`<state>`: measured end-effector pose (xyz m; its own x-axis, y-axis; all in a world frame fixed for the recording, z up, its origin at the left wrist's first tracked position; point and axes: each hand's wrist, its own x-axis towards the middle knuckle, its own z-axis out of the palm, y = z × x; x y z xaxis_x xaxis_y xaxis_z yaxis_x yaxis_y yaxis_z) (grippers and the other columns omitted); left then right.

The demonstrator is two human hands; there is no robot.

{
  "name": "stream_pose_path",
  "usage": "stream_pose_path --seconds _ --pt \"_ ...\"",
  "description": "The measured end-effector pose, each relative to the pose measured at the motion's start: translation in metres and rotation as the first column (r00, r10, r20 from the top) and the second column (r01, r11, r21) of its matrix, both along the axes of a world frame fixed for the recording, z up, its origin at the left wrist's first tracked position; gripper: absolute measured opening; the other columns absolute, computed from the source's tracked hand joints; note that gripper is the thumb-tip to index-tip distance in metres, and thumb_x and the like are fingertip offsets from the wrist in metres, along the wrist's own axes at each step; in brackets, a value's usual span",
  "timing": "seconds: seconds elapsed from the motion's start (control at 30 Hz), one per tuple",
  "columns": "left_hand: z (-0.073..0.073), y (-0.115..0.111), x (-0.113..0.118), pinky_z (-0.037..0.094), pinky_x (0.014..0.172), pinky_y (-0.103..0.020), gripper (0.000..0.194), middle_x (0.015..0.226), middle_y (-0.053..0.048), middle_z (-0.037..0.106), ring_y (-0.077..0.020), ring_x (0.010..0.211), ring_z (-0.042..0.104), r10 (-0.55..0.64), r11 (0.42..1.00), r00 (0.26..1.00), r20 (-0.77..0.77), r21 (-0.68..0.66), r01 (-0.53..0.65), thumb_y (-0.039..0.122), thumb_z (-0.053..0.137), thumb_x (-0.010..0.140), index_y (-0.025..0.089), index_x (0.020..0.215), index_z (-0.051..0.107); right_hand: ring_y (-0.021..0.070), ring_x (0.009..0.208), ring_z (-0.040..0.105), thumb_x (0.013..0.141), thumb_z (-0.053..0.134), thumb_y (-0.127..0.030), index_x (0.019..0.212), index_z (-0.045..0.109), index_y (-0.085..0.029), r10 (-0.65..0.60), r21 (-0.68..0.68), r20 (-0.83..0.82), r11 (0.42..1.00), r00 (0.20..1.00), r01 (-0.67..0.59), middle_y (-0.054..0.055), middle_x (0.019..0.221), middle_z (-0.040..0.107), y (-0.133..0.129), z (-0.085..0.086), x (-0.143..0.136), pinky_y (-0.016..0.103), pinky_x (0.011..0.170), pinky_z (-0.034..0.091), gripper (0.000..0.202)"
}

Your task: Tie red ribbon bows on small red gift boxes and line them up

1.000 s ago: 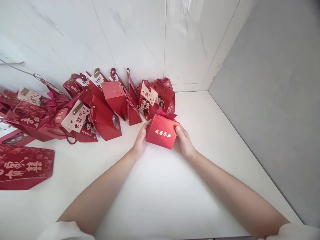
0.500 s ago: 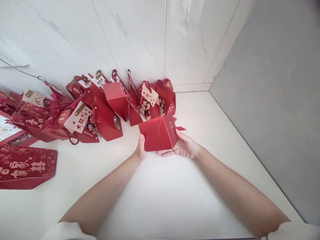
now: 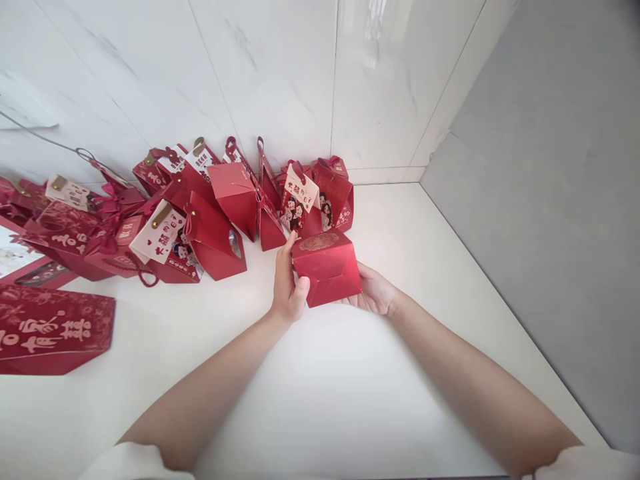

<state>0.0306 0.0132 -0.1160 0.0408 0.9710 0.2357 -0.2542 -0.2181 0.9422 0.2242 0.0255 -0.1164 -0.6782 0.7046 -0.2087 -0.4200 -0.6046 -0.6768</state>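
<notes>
Between my two hands is a red paper gift box [image 3: 333,273], tilted so that its folded flap side faces me and a gold-toned print shows on the face above. My left hand [image 3: 290,287] grips its left side, thumb on the near face and fingers reaching up along the edge. At the right side my right hand [image 3: 374,291] supports it, with fingers passing underneath and partly hidden. Just behind the held box stand a red gift box with a white printed flap [image 3: 299,200] and a red gift box with cartoon figures [image 3: 334,193].
Several red gift boxes with ribbons and loops, among them a plain red one [image 3: 215,243], crowd the back left of the white table [image 3: 340,393]. A large red box [image 3: 55,333] lies at the left edge. Marbled wall tiles [image 3: 280,73] rise behind; a grey surface [image 3: 550,200] borders the right.
The held box has been turned in my hands, so a gold-printed face now shows on top. My left hand has shifted right and up along its side.
</notes>
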Motion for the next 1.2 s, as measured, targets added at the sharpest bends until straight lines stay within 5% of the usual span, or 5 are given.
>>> stream_pose_path --seconds 0.1,0.3,0.63,0.87,1.2 --pt "0.005 -0.001 0.004 0.024 0.121 -0.046 0.078 0.148 -0.011 0.046 -0.0354 0.142 0.035 0.154 0.969 0.981 -0.114 0.211 -0.128 0.059 0.069 0.079 0.025 0.145 0.047 0.0223 0.11 0.069 0.102 0.029 -0.052 0.127 0.057 -0.018 -0.007 -0.005 0.007 1.0 1.0 0.007 0.011 0.122 0.07 0.001 -0.001 0.0 0.047 0.103 0.053 0.051" --pt "0.007 0.0 0.003 0.018 0.122 -0.045 0.069 0.151 -0.008 0.044 -0.0369 0.144 0.03 0.143 0.966 0.979 -0.144 0.238 -0.106 0.056 0.066 0.083 0.024 0.142 0.052 0.0232 0.112 0.068 0.102 0.03 -0.052 0.13 0.055 -0.018 -0.01 -0.007 -0.001 1.0 1.0 0.01 0.011 0.122 0.07 0.0 0.001 -0.001 0.049 0.104 0.051 0.051" --pt "0.005 -0.001 0.0 0.012 0.123 -0.052 0.071 0.164 -0.006 0.019 -0.036 0.15 0.017 0.119 0.913 0.895 -0.43 0.402 0.071 0.044 0.049 0.095 0.031 0.157 0.018 0.024 0.116 0.066 0.101 0.031 -0.052 0.131 0.057 -0.023 -0.082 0.07 0.021 0.994 0.996 0.081 0.007 0.129 0.068 0.0 0.002 -0.004 0.046 0.105 0.05 0.049" --pt "0.0 0.003 -0.001 0.009 0.126 -0.052 0.082 0.167 -0.006 0.016 -0.0363 0.153 0.013 -0.082 0.89 0.9 -0.428 0.374 0.26 0.055 0.053 0.091 0.027 0.159 0.017 0.0258 0.116 0.064 0.095 0.049 -0.053 0.115 0.064 -0.027 -0.591 0.281 -0.016 0.772 0.806 0.571 0.002 0.121 0.071 0.003 -0.003 -0.009 0.045 0.103 0.05 0.037" --pt "-0.014 0.012 -0.005 0.02 0.124 -0.054 0.09 0.166 -0.007 0.016 -0.0337 0.151 0.022 -0.042 0.912 0.81 -0.585 0.308 0.27 0.041 0.062 0.09 0.035 0.158 0.005 0.028 0.106 0.069 0.087 0.061 -0.055 0.115 0.067 -0.026 -0.648 0.442 0.086 0.706 0.757 0.553 0.003 0.116 0.074 0.005 -0.005 -0.007 0.044 0.093 0.055 0.04"
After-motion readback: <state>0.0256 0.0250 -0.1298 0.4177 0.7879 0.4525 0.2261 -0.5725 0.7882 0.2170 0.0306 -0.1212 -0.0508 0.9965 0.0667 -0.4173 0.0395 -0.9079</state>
